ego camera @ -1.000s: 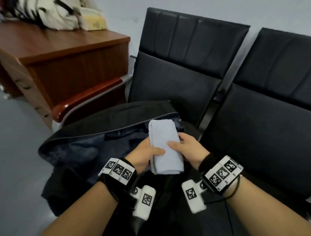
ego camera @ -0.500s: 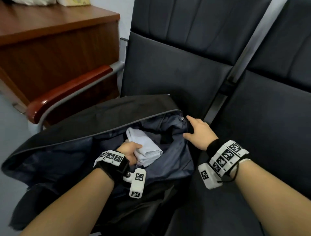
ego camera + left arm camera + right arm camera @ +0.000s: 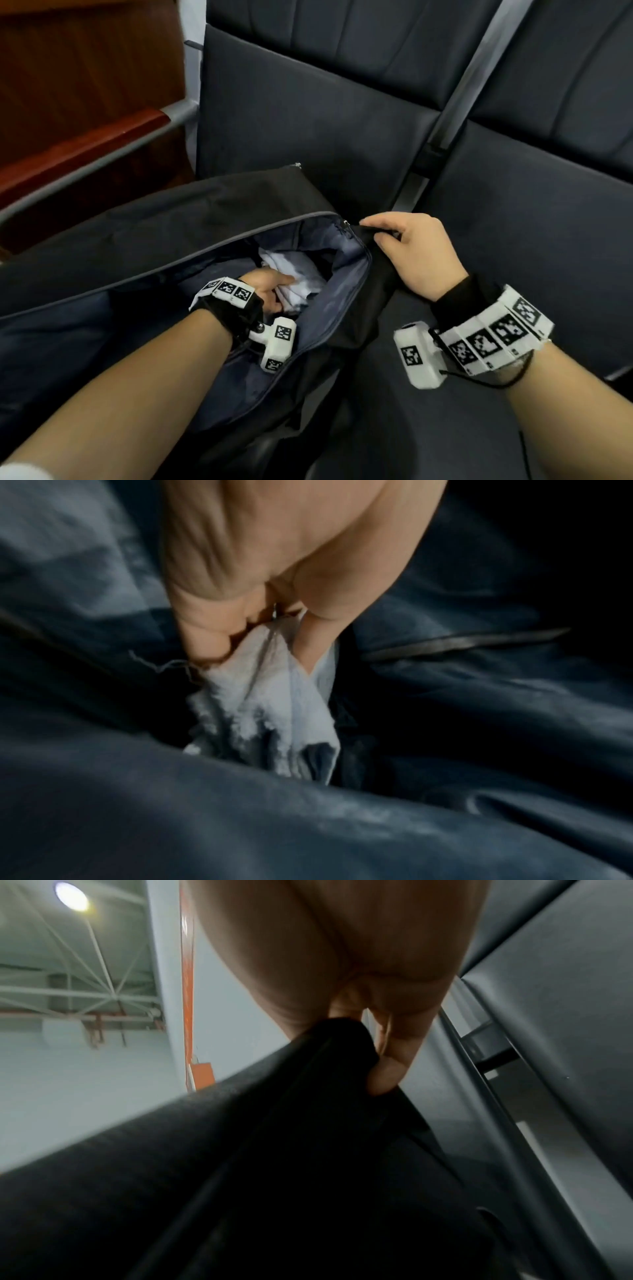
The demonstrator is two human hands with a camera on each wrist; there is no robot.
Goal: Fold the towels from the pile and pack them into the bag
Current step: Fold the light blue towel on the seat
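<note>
A black bag (image 3: 164, 226) with a blue-grey lining lies open on the left seat. Inside its mouth sits a folded pale blue towel (image 3: 294, 270). My left hand (image 3: 274, 287) is down in the bag and grips the towel (image 3: 274, 696) between thumb and curled fingers, as the left wrist view (image 3: 260, 631) shows. My right hand (image 3: 404, 246) pinches the bag's black right edge (image 3: 329, 1047) at the end of the zip and holds it up and outward. The towel's lower part is hidden by the lining.
Two dark padded seats (image 3: 513, 222) run side by side, with a grey metal divider (image 3: 445, 130) between them. A red-brown armrest (image 3: 85, 154) on a metal rail and a wooden desk side (image 3: 85, 58) stand at the left.
The towel went from being held above the bag by both hands to down inside it in my left hand. My right hand let go of the towel and took the bag's edge.
</note>
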